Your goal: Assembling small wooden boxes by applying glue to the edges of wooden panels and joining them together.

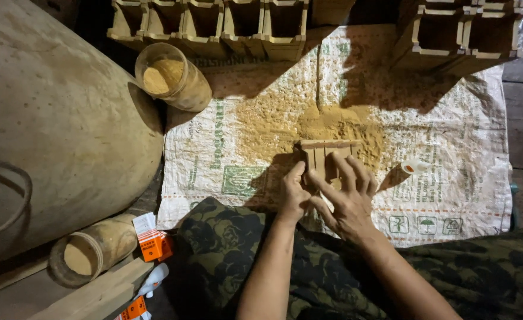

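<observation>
Both hands press on the small wooden frame (pixel 327 159), left hand (pixel 294 198) gripping its edge, right hand (pixel 347 198) spread flat, sawdust pile (pixel 332 124) just beyond, unused.

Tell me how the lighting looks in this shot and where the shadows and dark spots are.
Head view: hard light from the near side brightens the woven sack and sawdust pile; the left hand and right hand cast a dark shadow beside the small wooden frame; the wooden boxes throw long shadows and fall into darkness at the top; wide-angle bending curves the edges; focus looks even.
</observation>
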